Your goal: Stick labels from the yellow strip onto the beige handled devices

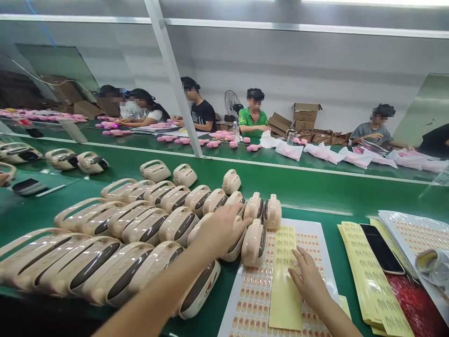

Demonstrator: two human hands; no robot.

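My left hand (222, 229) reaches over the rows of beige handled plastic cases with dark oval panels, its fingers apart and touching the top of a case (234, 248) beneath them. Part of that case is hidden by the hand. Just right of it stands another beige case (253, 245) at the edge of a white sticker sheet (252, 292). On this sheet, with its small orange-and-clear oval stickers, lies a yellow label strip (285, 281). My right hand (310, 281) rests at the strip's right edge, fingers spread and fingertips on it.
At right lie a stack of yellow label sheets (368, 281), a black phone (382, 248) and more sticker sheets (421, 229). A green ledge (315, 187) runs behind the cases. Beyond it, several people work at a bench with pink items (220, 135) and white bags (289, 150).
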